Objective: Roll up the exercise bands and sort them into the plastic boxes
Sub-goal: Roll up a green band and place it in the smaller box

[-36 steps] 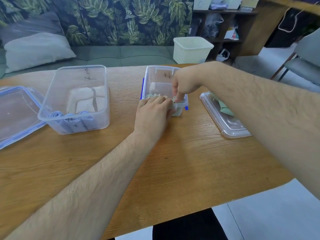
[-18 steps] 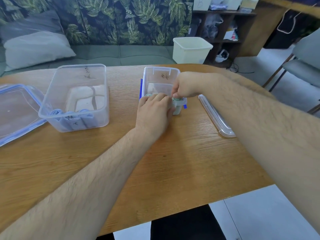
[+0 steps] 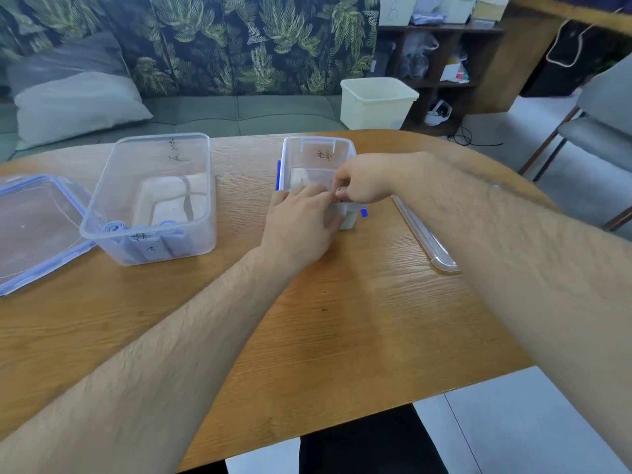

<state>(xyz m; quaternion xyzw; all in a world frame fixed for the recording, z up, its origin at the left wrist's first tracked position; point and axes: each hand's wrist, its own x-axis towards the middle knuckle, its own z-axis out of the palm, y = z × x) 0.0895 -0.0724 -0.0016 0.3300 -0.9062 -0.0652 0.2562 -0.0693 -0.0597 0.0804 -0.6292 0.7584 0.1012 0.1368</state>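
1. Wood-grain oval table (image 3: 342, 319) fills the view, with a green sofa (image 3: 222, 114) and a leaf-print backdrop behind it.
2. At the table's centre stands a small clear plastic box with blue clips (image 3: 318, 155), open at the top. Its clear flat lid (image 3: 424, 237) lies just to its right, partly hidden by the right forearm.
3. The left hand (image 3: 301, 220) lies over the near end of the small box, its fingers nearly straight across the rim and its thumb against the near wall.
4. The right hand (image 3: 362, 183) hangs over the same end with curled fingers, whose tips pinch a small pale rolled band (image 3: 340, 192) at the rim. The band is mostly hidden between the two hands.
5. To the left, well apart, stands a larger clear plastic box (image 3: 154, 159) with blue rolled bands (image 3: 114, 229) at its near end.
6. A blue-edged clear lid (image 3: 34, 227) lies flat at the far left, touching the larger box.
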